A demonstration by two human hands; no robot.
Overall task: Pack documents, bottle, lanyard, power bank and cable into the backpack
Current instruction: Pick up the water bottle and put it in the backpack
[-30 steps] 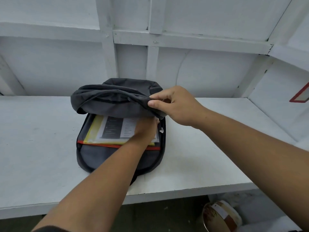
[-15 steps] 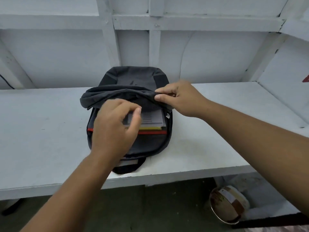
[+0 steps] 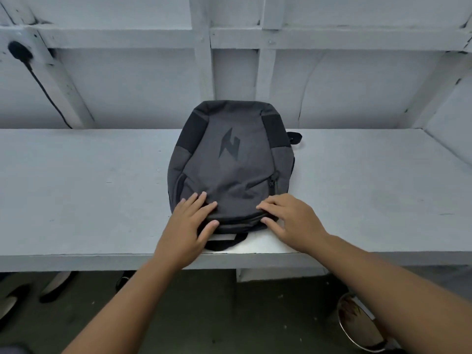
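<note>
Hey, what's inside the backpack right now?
Nothing inside shows: the grey backpack lies flat on the shelf with its front flap down, both hands resting on its near edge. Any contents are covered.

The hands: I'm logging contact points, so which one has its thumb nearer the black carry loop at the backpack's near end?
The left hand. Its thumb lies just above the black carry loop, while the right hand rests further along the backpack edge.
</note>
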